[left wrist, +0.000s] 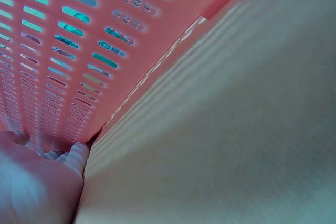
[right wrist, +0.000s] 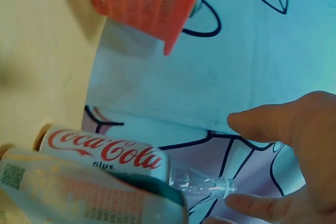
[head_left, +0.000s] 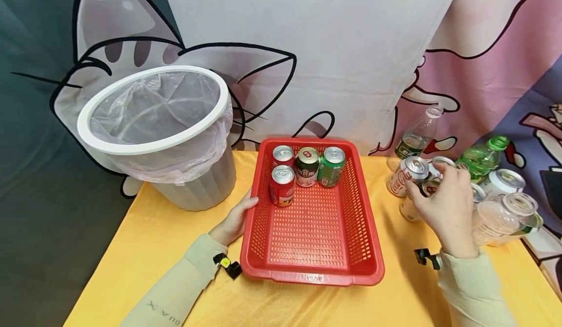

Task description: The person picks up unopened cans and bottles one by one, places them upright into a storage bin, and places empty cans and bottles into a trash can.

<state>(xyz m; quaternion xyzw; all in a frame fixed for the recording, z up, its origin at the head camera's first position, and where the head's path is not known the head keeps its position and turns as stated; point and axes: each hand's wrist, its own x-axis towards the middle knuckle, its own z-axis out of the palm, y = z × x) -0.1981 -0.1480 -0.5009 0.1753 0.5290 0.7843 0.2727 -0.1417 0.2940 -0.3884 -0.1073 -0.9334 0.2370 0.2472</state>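
My left hand (head_left: 234, 219) holds the red plastic basket (head_left: 307, 241) by its left side, thumb at the rim; in the left wrist view its fingers (left wrist: 77, 156) lie against the slotted wall. Two red cans (head_left: 283, 185), a dark and pink can (head_left: 307, 167) and a green can (head_left: 331, 167) stand at the basket's far end. My right hand (head_left: 450, 205) hovers over a group of cans and bottles, thumb and fingers apart with nothing between them. Nearest its thumb are a white Coca-Cola can (head_left: 401, 179) and a pale can (head_left: 409, 210), partly hidden by the hand.
A grey bin (head_left: 193, 185) with a clear liner stands at the back left. Around the right hand are a clear bottle (head_left: 417, 134), a green bottle (head_left: 480, 158), a white can (head_left: 500, 186) and a wide-mouthed clear bottle (head_left: 500, 219). A printed curtain (head_left: 329, 63) hangs behind the yellow-covered table (head_left: 210, 288).
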